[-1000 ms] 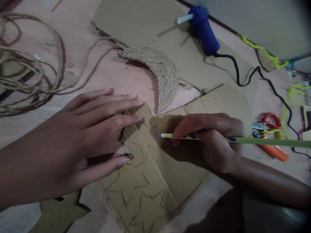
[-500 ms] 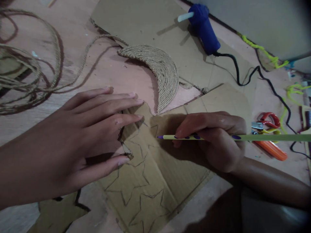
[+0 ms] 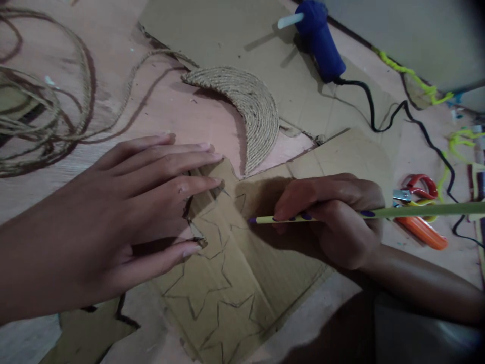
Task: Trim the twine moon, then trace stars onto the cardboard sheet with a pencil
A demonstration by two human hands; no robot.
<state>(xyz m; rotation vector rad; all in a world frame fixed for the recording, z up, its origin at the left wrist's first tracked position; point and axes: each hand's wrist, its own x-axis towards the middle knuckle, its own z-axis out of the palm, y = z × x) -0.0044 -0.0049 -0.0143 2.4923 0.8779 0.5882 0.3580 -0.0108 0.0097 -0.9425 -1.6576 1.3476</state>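
My left hand [image 3: 125, 212] lies flat with fingers spread on the left edge of a brown cardboard sheet [image 3: 246, 273] that carries several drawn star outlines. My right hand [image 3: 333, 217] grips a long green pencil [image 3: 397, 212] with purple dots. The pencil's purple tip points left and hovers over the cardboard near a small drawn star. A crescent shape wrapped in jute rope [image 3: 246, 106] lies just beyond the cardboard.
Loose jute rope [image 3: 45, 111] is coiled at the far left. A blue glue gun [image 3: 318, 40] with a black cord [image 3: 382, 121] rests on another cardboard piece at the back. Red-and-orange scissors [image 3: 420, 212] and yellow-green pipe cleaners [image 3: 413, 76] lie at the right.
My right hand and the pencil have shifted slightly right, with the tip drawing away from the small star. My left hand stays pressed on the cardboard.
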